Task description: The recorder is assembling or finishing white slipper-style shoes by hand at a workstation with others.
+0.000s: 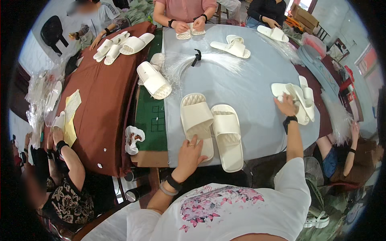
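Note:
A pair of cream slippers lies on the grey cloth in front of me: a left slipper [196,114] and a right slipper [228,138], toes pointing away. My left hand [191,154] rests on the heel half of the left slipper, fingers spread and a ring on one of them. At the right side of the table, my right hand [287,106] has its fingers bent onto a cream slipper [278,89] in a small cluster. Other slippers [307,98] in that cluster overlap beside it. The underside of my right fingers is hidden.
A bundle of clear plastic bags [219,60] with a black tie lies mid-table. Several slippers [155,82] lie farther off. A crumpled white bag [134,139] sits on the green board [150,116]. A brown-covered table [96,100] adjoins at left. Co-workers sit around, one handling slippers [191,31] opposite.

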`<state>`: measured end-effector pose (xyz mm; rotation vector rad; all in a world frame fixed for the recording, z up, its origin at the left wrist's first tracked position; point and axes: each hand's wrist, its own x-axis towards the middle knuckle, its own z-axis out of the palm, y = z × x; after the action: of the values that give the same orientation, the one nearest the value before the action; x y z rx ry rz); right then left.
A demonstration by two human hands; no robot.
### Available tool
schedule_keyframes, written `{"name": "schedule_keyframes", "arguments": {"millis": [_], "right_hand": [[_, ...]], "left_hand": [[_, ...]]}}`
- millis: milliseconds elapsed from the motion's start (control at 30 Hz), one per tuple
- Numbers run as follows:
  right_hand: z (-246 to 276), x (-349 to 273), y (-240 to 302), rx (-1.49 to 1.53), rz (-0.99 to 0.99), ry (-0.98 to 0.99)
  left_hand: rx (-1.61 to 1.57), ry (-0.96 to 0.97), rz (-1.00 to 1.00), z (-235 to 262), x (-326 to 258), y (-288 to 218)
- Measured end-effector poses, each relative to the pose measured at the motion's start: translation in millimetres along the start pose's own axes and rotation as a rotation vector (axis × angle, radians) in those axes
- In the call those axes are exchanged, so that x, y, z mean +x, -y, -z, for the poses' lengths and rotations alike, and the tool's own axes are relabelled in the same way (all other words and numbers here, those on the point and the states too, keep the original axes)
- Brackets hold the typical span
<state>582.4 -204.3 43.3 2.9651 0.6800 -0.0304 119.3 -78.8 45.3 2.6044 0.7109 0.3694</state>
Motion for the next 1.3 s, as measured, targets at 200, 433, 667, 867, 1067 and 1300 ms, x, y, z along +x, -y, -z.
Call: {"name": "schedule_keyframes", "arguments": {"millis": [200, 433, 667, 867, 1067, 1300], "right_hand": [[-58, 25, -142, -0.118, 0.045, -0.157], [-52, -69, -33, 0.230, 0.374, -0.283], [-28, -147, 55, 0.408, 0.479, 0.110], [-15, -162, 62, 0.308, 0.455, 0.169], [-16, -160, 66, 0.277, 0.430, 0.205], [-12, -160, 64, 0.312, 0.455, 0.166]], "left_hand": [[0.042, -0.052, -0.104, -2, 16, -5], [-1.027, 0.163, -0.538, 131, 11, -71], [-1.761, -0.201, -1.074, 148, -7, -105], [-1.681, -0.113, -0.886, 166, -24, -89], [-1.824, -0.393, -0.993, 157, -20, -88], [-1.458, -0.573, -0.368, 152, -35, -44]]}}
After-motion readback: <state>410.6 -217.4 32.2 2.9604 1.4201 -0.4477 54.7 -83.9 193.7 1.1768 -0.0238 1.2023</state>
